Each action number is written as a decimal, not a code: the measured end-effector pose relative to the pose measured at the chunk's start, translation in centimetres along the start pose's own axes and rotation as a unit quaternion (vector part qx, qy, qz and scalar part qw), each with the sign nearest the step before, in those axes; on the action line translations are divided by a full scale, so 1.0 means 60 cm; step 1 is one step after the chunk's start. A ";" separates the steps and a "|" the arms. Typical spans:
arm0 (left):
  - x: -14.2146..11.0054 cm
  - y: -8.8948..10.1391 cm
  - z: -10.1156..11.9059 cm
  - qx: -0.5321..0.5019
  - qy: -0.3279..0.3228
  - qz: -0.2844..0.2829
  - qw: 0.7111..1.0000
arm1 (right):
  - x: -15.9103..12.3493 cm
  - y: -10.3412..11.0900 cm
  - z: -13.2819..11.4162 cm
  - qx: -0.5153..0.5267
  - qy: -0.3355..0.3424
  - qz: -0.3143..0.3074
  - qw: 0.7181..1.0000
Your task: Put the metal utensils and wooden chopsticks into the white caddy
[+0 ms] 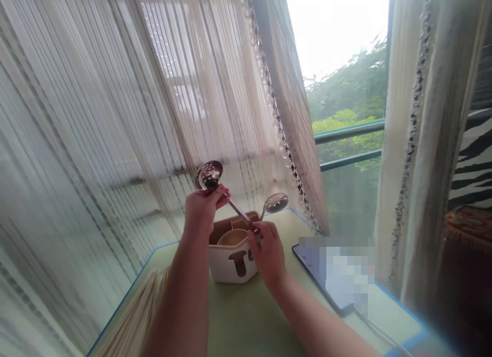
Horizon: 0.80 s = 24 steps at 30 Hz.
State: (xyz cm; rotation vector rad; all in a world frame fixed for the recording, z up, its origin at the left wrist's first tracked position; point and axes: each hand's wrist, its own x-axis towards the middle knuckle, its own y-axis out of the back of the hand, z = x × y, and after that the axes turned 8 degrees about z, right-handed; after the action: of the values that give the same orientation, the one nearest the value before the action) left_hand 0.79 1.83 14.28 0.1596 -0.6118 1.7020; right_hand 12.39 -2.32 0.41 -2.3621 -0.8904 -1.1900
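A metal ladle (238,209) is held up at a slant above a utensil holder. Its round bowl shows pale spots that look like holes. My left hand (202,208) is closed round the handle just below the bowl. Lower down, the fingers of my right hand (269,252) grip the handle's other end. Beneath both hands stands the white utensil holder (223,267), with a tan inside split into compartments and a dark T-shaped mark on its front. My right hand hides part of its right side. A perforated skimmer (277,202) leans out of the holder's back right.
A bundle of thin wooden sticks (132,316) lies on the table's left, partly behind my left forearm. On the right rests a tablet (326,280), partly blurred out, with a white cable (380,331). Striped curtains (115,116) hang close behind the table (246,321), beside a window.
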 end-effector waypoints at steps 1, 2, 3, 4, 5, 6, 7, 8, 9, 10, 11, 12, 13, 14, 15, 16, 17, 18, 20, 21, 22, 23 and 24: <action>0.001 0.003 0.001 0.015 0.000 0.004 1.000 | 0.000 0.000 0.001 -0.002 -0.005 0.001 1.000; 0.001 0.005 0.001 0.029 0.000 0.006 1.000 | 0.000 -0.001 0.001 -0.005 -0.009 -0.001 1.000; 0.002 0.006 0.000 0.041 0.001 0.008 0.999 | -0.001 -0.001 0.001 -0.010 -0.013 -0.004 1.000; 0.002 0.006 0.000 0.048 -0.001 0.009 0.999 | -0.001 -0.002 0.002 -0.016 -0.015 -0.008 1.000; 0.003 0.006 -0.001 0.053 -0.004 0.009 0.999 | -0.001 -0.002 0.002 -0.022 -0.015 -0.013 1.000; 0.003 0.006 -0.002 0.058 -0.009 0.009 0.998 | -0.001 -0.003 0.003 -0.030 -0.013 -0.016 0.999; 0.003 0.006 -0.002 0.064 -0.014 0.007 0.998 | -0.002 -0.003 0.004 -0.036 -0.011 -0.018 0.999; 0.004 0.006 -0.002 0.070 -0.020 0.003 0.997 | -0.002 -0.003 0.005 -0.041 -0.008 -0.021 0.999; 0.003 0.007 -0.001 0.075 -0.024 -0.006 0.997 | -0.003 -0.003 0.006 -0.045 -0.005 -0.023 0.999; 0.003 0.007 0.000 0.077 -0.024 -0.017 0.997 | -0.003 -0.004 0.007 -0.048 -0.001 -0.026 0.999; 0.002 0.008 0.003 0.076 -0.022 -0.031 0.996 | -0.003 -0.004 0.007 -0.052 0.003 -0.029 0.998; 0.002 0.009 0.005 0.072 -0.017 -0.046 0.996 | -0.003 -0.004 0.008 -0.056 0.007 -0.032 0.998; 0.001 0.010 0.007 0.067 -0.012 -0.061 0.996 | -0.003 -0.004 0.008 -0.061 0.012 -0.035 0.997; 0.000 0.012 0.010 0.061 -0.006 -0.075 0.995 | -0.003 -0.004 0.008 -0.066 0.016 -0.036 0.997; 0.000 0.013 0.011 0.055 -0.002 -0.086 0.995 | -0.003 -0.004 0.008 -0.069 0.019 -0.036 0.997; -0.001 0.014 0.013 0.046 0.001 -0.096 0.994 | -0.003 -0.004 0.007 -0.071 0.022 -0.036 0.997; -0.001 0.015 0.013 0.037 0.004 -0.102 0.994 | -0.002 -0.004 0.007 -0.071 0.023 -0.036 0.997; 0.000 0.015 0.014 0.028 0.006 -0.107 0.994 | -0.002 -0.005 0.007 -0.070 0.023 -0.035 0.997; 0.000 0.017 0.013 0.013 0.010 -0.111 0.994 | -0.001 -0.004 0.005 -0.068 0.023 -0.036 0.997; 0.001 0.018 0.013 0.007 0.009 -0.112 0.994 | 0.000 -0.004 0.004 -0.067 0.025 -0.036 0.997; 0.000 0.019 0.014 0.004 0.006 -0.114 0.993 | 0.000 -0.004 0.003 -0.065 0.028 -0.036 0.997; 0.000 0.020 0.015 0.002 0.000 -0.116 0.993 | 0.001 -0.003 0.002 -0.063 0.033 -0.035 0.997; -0.001 0.021 0.017 0.001 -0.006 -0.119 0.993 | 0.001 -0.003 0.001 -0.059 0.039 -0.035 0.997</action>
State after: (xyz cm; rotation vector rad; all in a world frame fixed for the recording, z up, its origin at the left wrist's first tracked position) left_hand -0.60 1.19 14.74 0.2352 -0.5755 1.4731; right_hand 12.32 -2.16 0.44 -2.3757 -0.9078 -1.3878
